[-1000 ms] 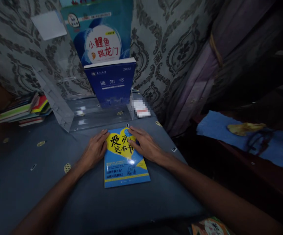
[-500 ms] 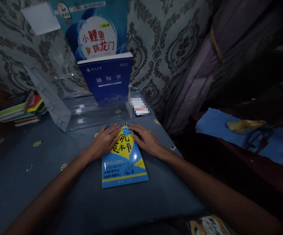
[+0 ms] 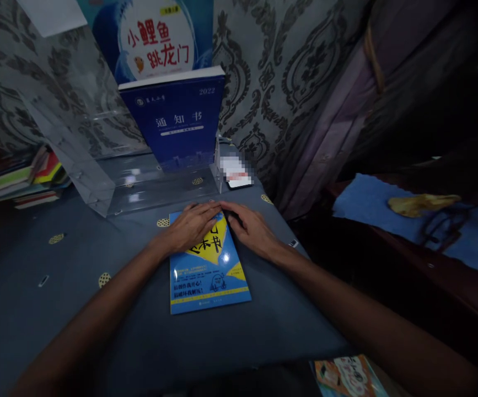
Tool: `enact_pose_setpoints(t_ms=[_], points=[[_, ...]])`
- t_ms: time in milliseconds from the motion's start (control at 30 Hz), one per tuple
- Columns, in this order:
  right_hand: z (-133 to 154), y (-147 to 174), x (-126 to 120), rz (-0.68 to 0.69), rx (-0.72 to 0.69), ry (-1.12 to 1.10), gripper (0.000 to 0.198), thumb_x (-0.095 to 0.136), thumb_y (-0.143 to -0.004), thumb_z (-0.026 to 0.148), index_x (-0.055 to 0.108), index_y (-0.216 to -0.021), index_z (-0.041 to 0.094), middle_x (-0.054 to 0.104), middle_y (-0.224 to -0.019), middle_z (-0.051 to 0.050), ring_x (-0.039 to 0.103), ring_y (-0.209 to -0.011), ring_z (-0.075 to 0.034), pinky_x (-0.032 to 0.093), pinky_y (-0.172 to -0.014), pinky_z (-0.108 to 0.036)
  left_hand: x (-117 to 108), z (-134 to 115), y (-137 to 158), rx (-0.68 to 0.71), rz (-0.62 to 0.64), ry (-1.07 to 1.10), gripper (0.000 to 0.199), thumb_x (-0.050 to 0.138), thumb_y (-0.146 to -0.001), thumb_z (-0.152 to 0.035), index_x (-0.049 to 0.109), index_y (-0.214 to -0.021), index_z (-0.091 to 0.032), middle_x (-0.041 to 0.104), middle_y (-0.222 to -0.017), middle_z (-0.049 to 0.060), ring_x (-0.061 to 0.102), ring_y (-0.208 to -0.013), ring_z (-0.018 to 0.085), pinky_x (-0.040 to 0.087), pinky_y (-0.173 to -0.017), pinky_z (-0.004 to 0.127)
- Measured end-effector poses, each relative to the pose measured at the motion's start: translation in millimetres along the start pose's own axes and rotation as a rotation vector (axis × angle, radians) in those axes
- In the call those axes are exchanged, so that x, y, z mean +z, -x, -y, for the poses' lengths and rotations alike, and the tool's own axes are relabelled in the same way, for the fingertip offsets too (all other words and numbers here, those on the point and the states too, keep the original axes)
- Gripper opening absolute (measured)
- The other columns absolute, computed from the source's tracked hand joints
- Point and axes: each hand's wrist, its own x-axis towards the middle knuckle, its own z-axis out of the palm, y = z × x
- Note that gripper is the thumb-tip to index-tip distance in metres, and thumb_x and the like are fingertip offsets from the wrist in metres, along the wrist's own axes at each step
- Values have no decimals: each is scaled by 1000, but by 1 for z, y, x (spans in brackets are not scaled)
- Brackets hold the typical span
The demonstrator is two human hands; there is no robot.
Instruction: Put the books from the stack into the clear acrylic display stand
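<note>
A blue and yellow paperback book (image 3: pixel 208 281) lies cover up on the cloth-covered table, its near edge toward me. My left hand (image 3: pixel 193 226) rests across the upper part of the cover with its fingers stretched out, hiding part of the yellow title patch. At the book's upper right edge is my right hand (image 3: pixel 252 229), its fingers extended toward the top corner and its thumb apart. The fingertips of both hands meet or nearly meet at the book's top. Neither hand grips the book.
Behind stands a clear acrylic rack (image 3: pixel 98 198) holding a dark blue book (image 3: pixel 181 118) and a teal book (image 3: pixel 156 38). A blurred white object (image 3: pixel 239 175) lies beside it. Stacked books (image 3: pixel 36 179) sit left. A blue cloth (image 3: pixel 366 201) is at right; another book (image 3: pixel 346 377) is below.
My left hand has slid right across the top of the cover, closer to my right hand. More of the title is covered. The view has shifted slightly; the book looks almost unmoved.
</note>
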Motion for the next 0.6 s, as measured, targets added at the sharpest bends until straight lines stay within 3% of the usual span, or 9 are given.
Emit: enact_pose_setpoints(t_ms=[333, 467, 600], points=[[9, 16, -5, 62, 3, 12, 45, 43, -98, 20, 58, -141, 21, 67, -135, -12, 63, -125, -27, 53, -105, -50, 0, 0, 1, 22, -15, 21, 47, 29, -107, -33, 48, -147, -16, 50, -155, 12, 44, -146, 21, 33, -120, 44], [14, 30, -8, 62, -54, 31, 45, 43, -97, 16, 62, -137, 24, 67, -136, -9, 61, -129, -25, 51, -109, -52, 0, -1, 1, 35, -9, 23, 48, 28, -108, -35, 49, -147, -17, 51, -155, 10, 40, -148, 20, 32, -119, 44], [16, 35, -9, 84, -113, 75, 46, 42, -96, 12, 65, -134, 20, 65, -139, -13, 59, -131, -27, 49, -110, -54, -2, -2, 1, 62, 20, 17, 48, 29, -108, -37, 49, -147, -18, 51, -155, 9, 40, -149, 22, 31, -119, 47]])
